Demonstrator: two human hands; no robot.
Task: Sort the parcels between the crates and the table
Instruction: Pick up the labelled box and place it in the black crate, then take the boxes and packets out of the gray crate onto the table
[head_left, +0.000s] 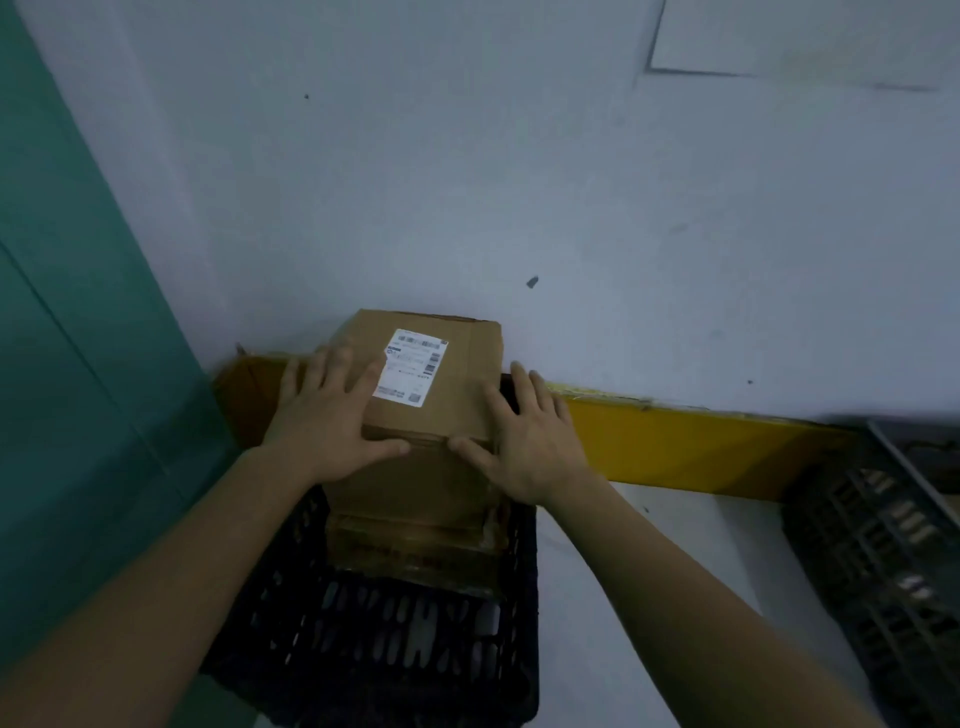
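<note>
A brown cardboard parcel (457, 374) with a white shipping label lies on top of a stack of cardboard parcels (415, 514) standing in a black plastic crate (395, 639). My left hand (327, 415) lies flat on the parcel's left side, fingers spread, thumb along its near edge. On the parcel's right near corner rests my right hand (524, 441), fingers straight and thumb on the near edge. Neither hand curls round the parcel.
A second dark crate (883, 535) stands at the right edge. Behind the crates runs a pale wall (519, 182) with a yellow skirting strip (675, 441). A green panel (78, 312) fills the left side. White floor (649, 571) lies between the crates.
</note>
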